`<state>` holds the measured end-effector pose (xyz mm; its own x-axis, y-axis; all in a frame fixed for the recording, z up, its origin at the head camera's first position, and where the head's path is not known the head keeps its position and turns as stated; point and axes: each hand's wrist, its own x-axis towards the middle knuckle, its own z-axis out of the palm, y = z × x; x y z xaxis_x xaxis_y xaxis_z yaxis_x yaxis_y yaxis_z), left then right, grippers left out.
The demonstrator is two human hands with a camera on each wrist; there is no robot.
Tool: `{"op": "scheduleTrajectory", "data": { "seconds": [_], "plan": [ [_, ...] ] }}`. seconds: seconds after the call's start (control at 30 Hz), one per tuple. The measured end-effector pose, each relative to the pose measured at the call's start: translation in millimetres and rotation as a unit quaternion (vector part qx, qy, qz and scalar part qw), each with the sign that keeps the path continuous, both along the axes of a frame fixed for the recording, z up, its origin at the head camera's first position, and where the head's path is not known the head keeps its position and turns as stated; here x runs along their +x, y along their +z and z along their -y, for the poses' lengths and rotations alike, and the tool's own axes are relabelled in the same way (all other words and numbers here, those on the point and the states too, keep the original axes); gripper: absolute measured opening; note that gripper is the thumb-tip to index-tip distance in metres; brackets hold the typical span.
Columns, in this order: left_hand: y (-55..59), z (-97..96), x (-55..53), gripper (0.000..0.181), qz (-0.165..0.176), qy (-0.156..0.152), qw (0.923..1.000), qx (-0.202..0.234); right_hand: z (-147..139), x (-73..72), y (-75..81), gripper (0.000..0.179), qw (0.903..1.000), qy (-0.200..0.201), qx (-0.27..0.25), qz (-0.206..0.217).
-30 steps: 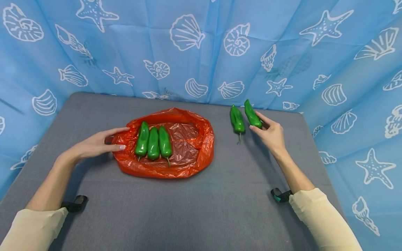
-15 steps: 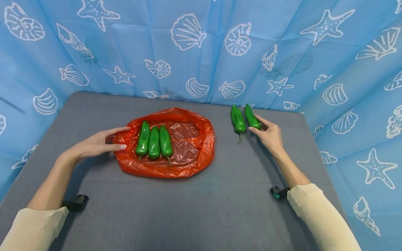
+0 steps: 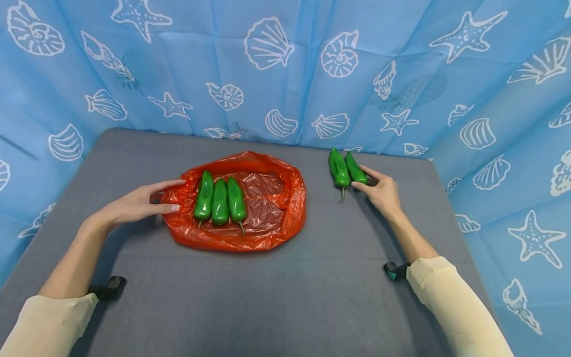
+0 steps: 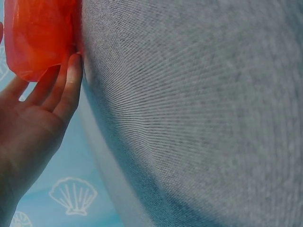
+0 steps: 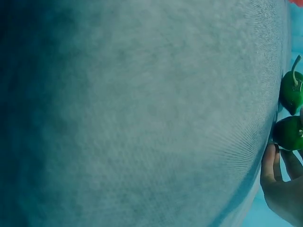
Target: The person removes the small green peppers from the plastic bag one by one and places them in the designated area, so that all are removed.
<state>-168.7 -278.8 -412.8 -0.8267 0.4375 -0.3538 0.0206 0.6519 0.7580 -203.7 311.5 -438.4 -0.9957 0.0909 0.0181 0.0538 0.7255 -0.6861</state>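
Note:
An orange-red plastic bag [image 3: 292, 218] lies with its mouth spread wide, its rim folded outward. Inside, toward its left side, three glossy green peppers [image 3: 220, 203] lie side by side. My left hand [image 3: 134, 202] grips the bag's left rim, thumb and fingers spread on it; in the left wrist view its fingers go behind the orange plastic [image 4: 38, 38]. At the back right my right hand [image 3: 381, 193] pinches the lower end of a green pepper [image 3: 355, 168] between thumb and fingers. Just left of it another green pepper [image 3: 339, 168] lies stem toward me.
Everything lies on a grey cloth-covered table [image 3: 267, 302]. A blue curtain [image 3: 303, 74] with white shells and starfish hangs at its far edge and around the sides. The bag and the right-hand peppers stand apart, with bare cloth between.
My right hand has brought its pepper lower and slightly left, close beside the other one. The left hand and the bag have stayed in place.

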Motion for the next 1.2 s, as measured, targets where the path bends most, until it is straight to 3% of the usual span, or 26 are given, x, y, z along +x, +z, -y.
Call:
{"op": "scheduleTrajectory", "data": {
  "seconds": [0.4, 0.73, 1.2],
  "plan": [
    [0.1, 1.5, 1.5, 0.073, -0.004, -0.004, 1.0, 0.004, -0.8, 1.7, 0.4, 0.062, 0.9996, 0.012, 0.01, 0.021],
    [0.0, 2.1, 2.0, 0.071, -0.007, -0.004, 0.9999, 0.007, -2.9, 5.1, 3.4, 0.061, 0.9997, 0.006, -0.016, 0.016],
    [-0.5, 1.2, 2.4, 0.072, -0.006, 0.001, 1.0, 0.005, 1.3, 8.5, 10.0, 0.052, 0.9953, -0.005, -0.072, -0.064]
  ]
}}
